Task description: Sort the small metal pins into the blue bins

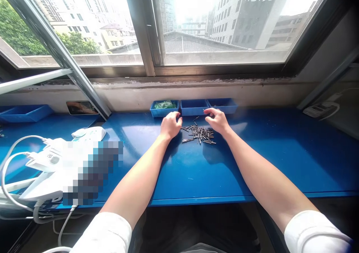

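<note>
Head view on my monitor. Pile of slim metal pins (201, 134) lies on the blue tabletop (190, 178), between the two hands and slightly nearer me than their fingertips; one stray pin (196, 118) sits apart, toward the middle bin (193, 111). Left hand (170, 126): fingers curled, at the pile's left edge, before the left bin (157, 113), which holds green plastic wrap (165, 104). I cannot tell whether it grips anything. Right hand (216, 120): thumb and forefinger drawn close, just before the middle bin and right bin (231, 109); whether a pin is pinched there, I cannot tell. White power strip (97, 133) noted at left.
</note>
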Tool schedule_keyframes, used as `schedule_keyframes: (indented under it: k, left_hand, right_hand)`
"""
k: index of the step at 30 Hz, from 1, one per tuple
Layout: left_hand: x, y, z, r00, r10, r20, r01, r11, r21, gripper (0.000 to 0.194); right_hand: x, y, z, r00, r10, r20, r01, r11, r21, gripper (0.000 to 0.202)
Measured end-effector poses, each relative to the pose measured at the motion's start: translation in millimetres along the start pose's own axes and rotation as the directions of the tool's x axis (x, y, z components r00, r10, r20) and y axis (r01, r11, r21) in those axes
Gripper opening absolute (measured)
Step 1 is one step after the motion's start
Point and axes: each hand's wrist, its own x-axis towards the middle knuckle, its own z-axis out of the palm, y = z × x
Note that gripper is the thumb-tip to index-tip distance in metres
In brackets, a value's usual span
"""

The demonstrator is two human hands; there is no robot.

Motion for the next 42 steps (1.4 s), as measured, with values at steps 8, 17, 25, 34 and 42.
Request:
schedule_keyframes:
  k: [8,17,25,34,42]
  left_hand:
    - [2.9,-17.8,-0.5,0.976,-0.190,0.106,0.184,0.981,0.062,0.027]
    - [1.2,-9.8,-0.9,0.972,-0.183,0.150,0.169,0.981,0.099,0.029]
    - [2.2,-6.4,8.4,0.970,-0.185,0.158,0.170,0.980,0.107,0.030]
    - [1.6,-6.6,10.2,0.972,-0.172,0.158,0.155,0.981,0.114,0.029]
    - [1.1,-10.0,-1.5,0.980,-0.105,0.168,0.094,0.993,0.073,0.025]
  right_hand:
    - [12.0,25.9,-10.6,0.993,0.075,-0.087,-0.107,0.880,-0.464,0.071]
    - [12.3,17.9,-7.9,0.992,0.122,0.040,-0.078,0.823,-0.563,0.077]
    - [15.3,3.0,8.0,0.966,0.168,0.196,-0.007,0.775,-0.632,0.076]
    - [13.7,9.4,9.6,0.973,0.120,0.195,0.008,0.833,-0.553,0.071]
    - [5.2,16.1,10.3,0.981,-0.121,0.152,0.169,0.918,-0.360,0.034]
